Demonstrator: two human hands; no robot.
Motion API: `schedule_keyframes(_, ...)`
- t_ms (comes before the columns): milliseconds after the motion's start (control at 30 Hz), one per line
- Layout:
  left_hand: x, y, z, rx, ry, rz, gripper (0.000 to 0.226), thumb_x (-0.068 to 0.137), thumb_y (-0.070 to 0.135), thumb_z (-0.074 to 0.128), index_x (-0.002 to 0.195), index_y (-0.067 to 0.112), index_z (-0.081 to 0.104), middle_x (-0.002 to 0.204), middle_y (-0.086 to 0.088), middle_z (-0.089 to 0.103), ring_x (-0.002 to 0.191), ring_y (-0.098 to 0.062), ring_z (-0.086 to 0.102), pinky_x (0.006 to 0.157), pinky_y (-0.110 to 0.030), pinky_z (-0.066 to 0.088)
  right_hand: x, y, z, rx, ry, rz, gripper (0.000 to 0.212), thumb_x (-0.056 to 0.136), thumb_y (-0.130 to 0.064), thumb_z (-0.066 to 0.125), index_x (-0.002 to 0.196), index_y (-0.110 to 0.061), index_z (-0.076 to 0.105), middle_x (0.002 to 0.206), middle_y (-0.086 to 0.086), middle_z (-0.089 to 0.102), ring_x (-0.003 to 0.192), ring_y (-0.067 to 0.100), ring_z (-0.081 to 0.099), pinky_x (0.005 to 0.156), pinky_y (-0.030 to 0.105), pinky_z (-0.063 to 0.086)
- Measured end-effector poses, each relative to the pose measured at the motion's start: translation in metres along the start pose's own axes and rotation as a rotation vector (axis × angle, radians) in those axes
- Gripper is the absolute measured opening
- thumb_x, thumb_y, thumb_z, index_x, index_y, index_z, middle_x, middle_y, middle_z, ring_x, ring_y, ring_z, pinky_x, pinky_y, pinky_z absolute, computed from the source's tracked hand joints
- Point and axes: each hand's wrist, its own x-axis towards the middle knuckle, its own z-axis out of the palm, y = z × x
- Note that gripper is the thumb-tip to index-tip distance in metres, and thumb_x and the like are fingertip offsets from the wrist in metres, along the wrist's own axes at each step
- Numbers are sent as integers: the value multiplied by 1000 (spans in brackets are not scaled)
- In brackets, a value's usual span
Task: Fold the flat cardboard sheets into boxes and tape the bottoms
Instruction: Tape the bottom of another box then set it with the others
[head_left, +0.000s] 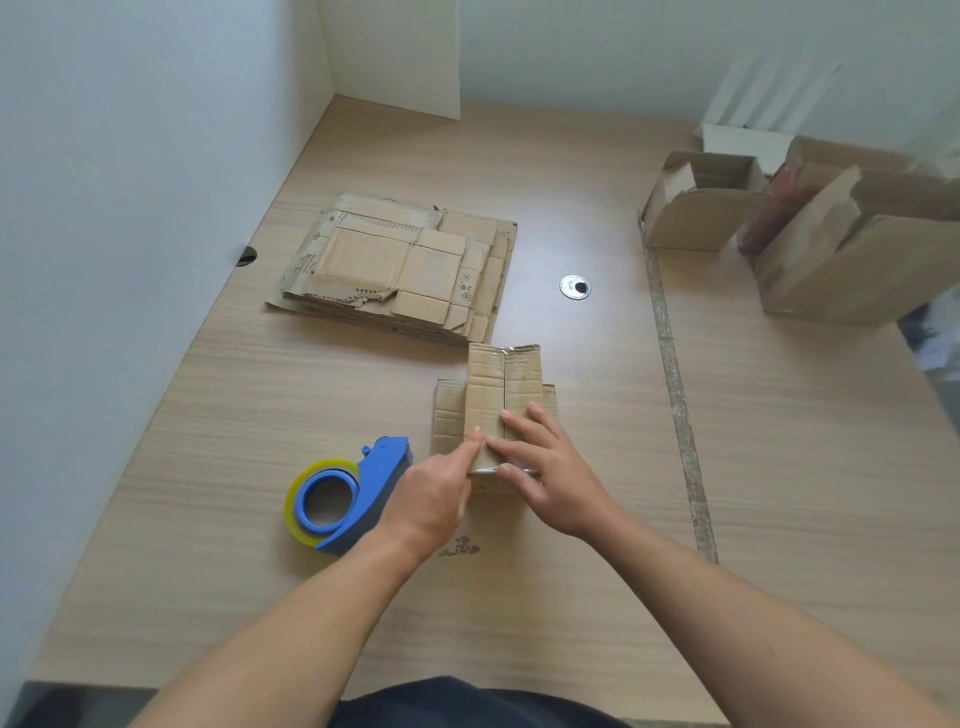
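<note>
Head view: small box (493, 415) sits mid-tabletop toward the near edge, bottom flaps closed. Right hand (545, 467) lies flat, fingers straight, pressing the flaps. Left hand (441, 488) is bunched at the box's near-left edge, pinch or press unclear. Cardboard looks light, stiff, easily creased; best held by the side walls. Tape dispenser (348, 493) sits just left

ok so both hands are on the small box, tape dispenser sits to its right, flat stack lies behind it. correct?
Not quite. The tape dispenser sits to the left of the small box, next to the left hand, not to its right; the head view shows it. The rest holds: the left hand and right hand are both on the box, and the flat stack lies behind it.
</note>
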Motion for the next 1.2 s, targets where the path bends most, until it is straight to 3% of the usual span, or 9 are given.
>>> schedule_keyframes(100,1,0,-9,-5,-64,-47,73,85,6,69,150,18,39,87,-7,71,70,-26,62,64,-34,48,-5,2,-12,130,136,0,41,96,-24,60,137,-24,58,154,-8,35,147,10,25,121,28,20)
schedule_keyframes(200,-1,2,-14,-147,-177,-141,74,95,24,63,156,30,23,119,-3,68,103,-23,63,93,-34,48,-3,1,-16,138,257,94,53,93,-28,61,145,-27,48,159,-3,28,147,12,23,120,27,18)
schedule_keyframes(333,-9,2,-24,-187,-278,-135,87,90,35,70,156,38,13,141,7,54,126,-11,51,108,-29,40,-2,-7,-21,448,85,422,78,92,-31,67,154,-41,22,147,-5,45,132,14,48,114,35,37)
schedule_keyframes(433,-6,-5,-37,-187,-225,-128,83,89,38,70,155,33,21,146,7,48,129,-9,48,109,-29,39,-4,-5,-25,491,53,453,84,92,-31,69,154,-47,14,127,-9,52,111,10,58,103,33,47)
schedule_keyframes(600,22,-11,-57,-171,-12,-59,66,88,34,70,147,17,44,145,-2,48,133,-18,44,113,-30,32,-1,-2,-32,414,-77,359,78,94,-24,65,154,-43,19,135,-16,48,109,9,63,91,28,52)
schedule_keyframes(833,48,-4,-48,-51,-273,-76,65,92,33,67,150,29,39,161,-2,23,144,-23,23,118,-29,16,6,9,-51,396,-197,300,64,96,-16,63,150,-36,37,143,-14,50,117,6,61,94,24,50)
schedule_keyframes(933,53,-1,-43,-44,-293,-164,64,93,35,65,151,28,38,160,-4,24,142,-23,24,117,-30,18,4,12,-60,248,-228,320,61,94,-28,66,148,-41,40,140,-10,53,118,9,61,100,31,49)
schedule_keyframes(1033,58,2,-38,-19,-289,-231,61,94,42,62,149,30,40,145,-4,42,132,-25,30,113,-31,25,0,12,-64,-42,-59,435,66,86,-51,69,145,-36,45,145,-7,49,130,18,49,106,38,42)
schedule_keyframes(1200,48,18,-24,-40,-202,-307,61,93,50,58,147,28,41,126,-4,50,123,-25,41,105,-35,36,-32,-9,-53,-173,206,448,52,90,-53,61,136,-31,52,136,-4,41,126,21,37,99,38,44)
